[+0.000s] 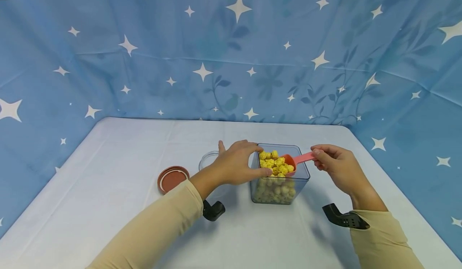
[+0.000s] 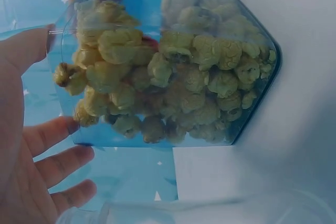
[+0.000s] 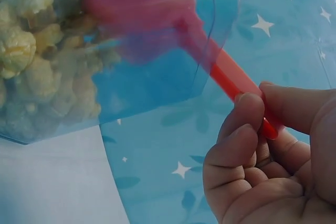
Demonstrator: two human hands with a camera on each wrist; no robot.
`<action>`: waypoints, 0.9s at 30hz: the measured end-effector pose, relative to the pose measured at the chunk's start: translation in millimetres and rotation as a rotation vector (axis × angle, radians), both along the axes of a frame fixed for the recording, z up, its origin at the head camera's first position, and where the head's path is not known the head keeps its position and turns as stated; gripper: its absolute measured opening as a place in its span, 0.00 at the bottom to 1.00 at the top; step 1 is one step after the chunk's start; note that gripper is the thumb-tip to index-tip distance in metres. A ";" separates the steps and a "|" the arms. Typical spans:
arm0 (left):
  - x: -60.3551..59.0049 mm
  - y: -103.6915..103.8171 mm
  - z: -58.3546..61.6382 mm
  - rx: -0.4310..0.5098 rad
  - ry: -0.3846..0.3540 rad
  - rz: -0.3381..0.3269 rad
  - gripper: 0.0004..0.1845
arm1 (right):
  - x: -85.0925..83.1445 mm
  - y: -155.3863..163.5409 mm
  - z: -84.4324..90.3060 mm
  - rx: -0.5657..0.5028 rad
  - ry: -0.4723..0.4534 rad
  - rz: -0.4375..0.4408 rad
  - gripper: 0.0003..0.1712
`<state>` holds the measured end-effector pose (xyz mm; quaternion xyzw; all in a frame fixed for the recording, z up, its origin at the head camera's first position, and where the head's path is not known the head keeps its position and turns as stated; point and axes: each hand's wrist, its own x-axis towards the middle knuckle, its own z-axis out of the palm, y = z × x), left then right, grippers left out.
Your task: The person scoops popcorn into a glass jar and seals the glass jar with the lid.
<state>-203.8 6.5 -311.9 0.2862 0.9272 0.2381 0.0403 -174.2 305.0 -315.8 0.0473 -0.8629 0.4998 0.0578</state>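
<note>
Red scoop [image 1: 294,161]: pinched by right hand [image 1: 337,168], heaped with popcorn [image 1: 275,162]
Tub [image 1: 301,176]: gripped by left hand [image 1: 236,165]
Lid [image 1: 173,178]: far left

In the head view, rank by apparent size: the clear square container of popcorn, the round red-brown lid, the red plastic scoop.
1. Clear square container
2. Round red-brown lid
3. Red plastic scoop, though popcorn hides some of its bowl, so lid versus scoop is close.

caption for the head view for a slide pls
Left hand steadies a clear square plastic container of yellow popcorn while right hand holds a pink plastic scoop.
</note>
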 end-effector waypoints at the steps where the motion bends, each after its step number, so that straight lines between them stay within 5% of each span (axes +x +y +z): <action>1: -0.2 0.0 0.0 0.002 -0.001 -0.001 0.36 | 0.1 1.1 -0.4 -0.024 -0.006 -0.003 0.26; 8: -0.7 0.5 0.2 0.008 -0.012 0.000 0.37 | 2.0 6.8 -5.9 -0.308 -0.020 0.026 0.08; 11: -0.9 1.2 0.2 0.004 -0.015 0.005 0.38 | 2.7 5.4 -8.3 -0.428 -0.020 0.055 0.08; 27: -1.4 0.7 1.6 -0.006 -0.036 0.006 0.41 | 2.9 9.4 -14.1 -0.575 -0.004 0.092 0.10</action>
